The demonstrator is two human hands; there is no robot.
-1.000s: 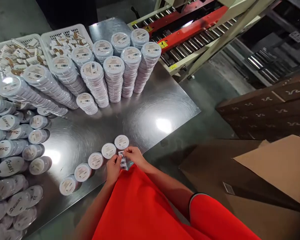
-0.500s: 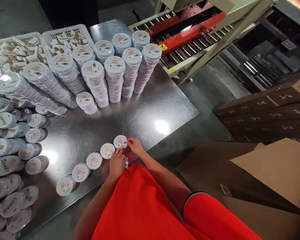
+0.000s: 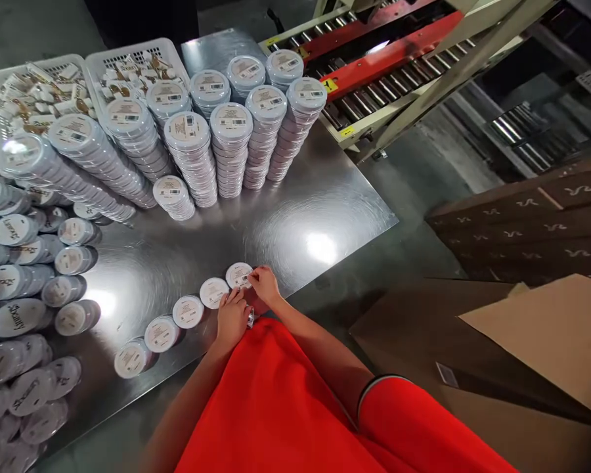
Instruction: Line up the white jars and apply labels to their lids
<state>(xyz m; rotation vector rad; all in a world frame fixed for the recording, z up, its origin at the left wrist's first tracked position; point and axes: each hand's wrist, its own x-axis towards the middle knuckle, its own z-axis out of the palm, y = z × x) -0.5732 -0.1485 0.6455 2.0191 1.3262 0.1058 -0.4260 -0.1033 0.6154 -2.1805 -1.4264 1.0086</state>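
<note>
Five round white containers with printed labels run in a slanting row along the near edge of the metal table. At the row's right end is a round container (image 3: 238,272), and the pinched fingertips of my right hand (image 3: 264,285) touch its right edge beside a small barcode. What those fingers hold is too small to make out. My left hand (image 3: 232,318) is closed just below, its fingertips near the neighbouring container (image 3: 213,293). A small white roll (image 3: 250,318), apparently of labels, shows at its right side, partly hidden by the fingers.
Tall stacks of round containers (image 3: 231,121) stand at the back of the metal table (image 3: 276,230). Behind them are two white baskets (image 3: 91,62) of small bottles. More containers (image 3: 17,318) crowd the left. A roller conveyor (image 3: 384,82) and cardboard boxes (image 3: 522,217) lie to the right.
The view has shifted slightly. My hands stay almost in place, with the right fingertips still at the end container and the left still around the roll.
</note>
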